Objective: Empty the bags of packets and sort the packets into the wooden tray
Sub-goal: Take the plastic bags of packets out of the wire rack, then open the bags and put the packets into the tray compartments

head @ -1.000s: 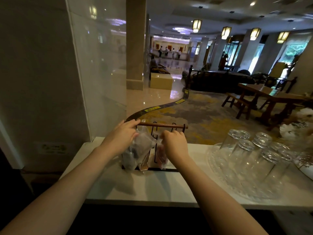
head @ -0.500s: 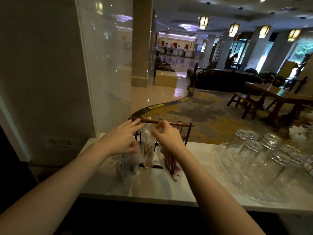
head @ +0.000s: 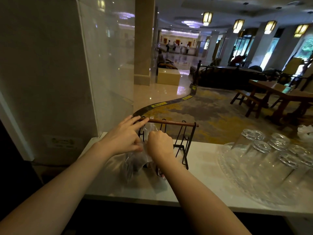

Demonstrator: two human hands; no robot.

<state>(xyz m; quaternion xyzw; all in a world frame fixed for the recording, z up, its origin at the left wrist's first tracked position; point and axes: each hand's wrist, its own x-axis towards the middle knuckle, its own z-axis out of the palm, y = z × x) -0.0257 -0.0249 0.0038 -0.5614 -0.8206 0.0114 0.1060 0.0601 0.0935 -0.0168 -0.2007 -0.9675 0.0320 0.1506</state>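
Currently: clear crinkled plastic bag of dark packets on white desk, against black wire rack with wooden top rail. Left hand pinches bag mouth, fingers spread; right hand fisted on it. Advice: pull mouth apart evenly, avoid spillage.

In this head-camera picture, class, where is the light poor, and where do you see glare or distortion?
Head view: the bag under both hands is dim and murky; ceiling lamps flare; lights reflect off the glass panel; the wide lens bends the counter edge.
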